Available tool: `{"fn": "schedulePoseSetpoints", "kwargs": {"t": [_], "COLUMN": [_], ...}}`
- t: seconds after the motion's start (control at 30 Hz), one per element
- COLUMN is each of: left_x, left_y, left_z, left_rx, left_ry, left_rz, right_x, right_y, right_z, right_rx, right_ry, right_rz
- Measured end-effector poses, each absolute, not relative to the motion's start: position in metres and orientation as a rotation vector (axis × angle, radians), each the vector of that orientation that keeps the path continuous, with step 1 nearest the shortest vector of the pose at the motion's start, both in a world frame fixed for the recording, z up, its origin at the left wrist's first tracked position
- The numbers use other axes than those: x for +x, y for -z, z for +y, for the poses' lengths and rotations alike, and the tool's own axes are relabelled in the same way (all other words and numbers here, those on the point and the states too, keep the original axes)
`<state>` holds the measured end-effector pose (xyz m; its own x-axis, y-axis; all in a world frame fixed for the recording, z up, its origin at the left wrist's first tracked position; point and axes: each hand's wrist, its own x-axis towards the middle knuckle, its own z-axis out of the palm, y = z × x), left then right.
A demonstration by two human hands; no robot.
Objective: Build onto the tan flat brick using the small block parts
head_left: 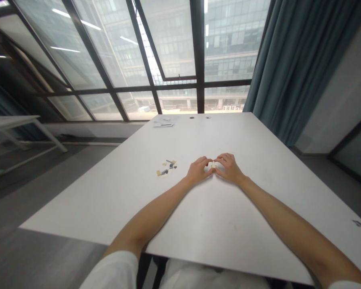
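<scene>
A person sits at a big white table [216, 216]. Both arms reach out over it, and the two hands meet near the middle of the table.

The left hand [198, 170] and the right hand [228, 167] are close together, fingertips almost touching. Between them is a tiny pale piece [213, 164]. The fingers of both hands are curled in and pinch this piece, one hand on each side. The piece is just above the table top, or resting on it; I cannot tell which. It is too small to see what shape it is.

A little to the left of the left hand lies a small pile of bits [167, 167]. Some bits are yellow and some are grey. They lie flat on the table, near the hand but not touching it.

At the far end of the table there are some papers [163, 123]. Close to them are two small round holes [199, 118] in the table top. At the right edge of the table, near the right arm, lies a small dark scrap [357, 223].

Behind the table is a big window [168, 60] with dark frames. A blue curtain [291, 68] hangs on the right. Another white table [9, 122] stands far off on the left.
</scene>
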<state>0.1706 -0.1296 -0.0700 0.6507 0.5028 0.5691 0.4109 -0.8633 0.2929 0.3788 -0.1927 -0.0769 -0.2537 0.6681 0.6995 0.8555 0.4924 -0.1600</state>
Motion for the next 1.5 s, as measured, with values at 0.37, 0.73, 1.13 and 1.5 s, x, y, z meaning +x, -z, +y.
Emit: {"fn": "schedulePoseSetpoints", "kwargs": {"t": [0.37,0.73,1.13,1.5], "left_x": [0.1706,0.1703,0.1703,0.1698], "left_y": [0.0683,0.0721,0.0710,0.0709], "left_z": [-0.1296,-0.1270,-0.1282,-0.1284], "left_rx": [2.727,2.722,2.730,2.714], "left_ry": [-1.019,-1.020,-1.041,-1.025], "left_rz": [0.719,0.713,0.691,0.689], "right_x": [0.3773,0.3769,0.3763,0.3751], "right_y": [0.0773,0.0774,0.0759,0.0747], "right_z": [-0.1928,-0.1932,-0.1936,-0.1944], "right_rx": [-1.183,-1.183,-1.177,-1.187], "right_ry": [0.358,0.341,0.343,0.334], "right_rz": [-1.973,-1.973,-1.980,-1.973]}}
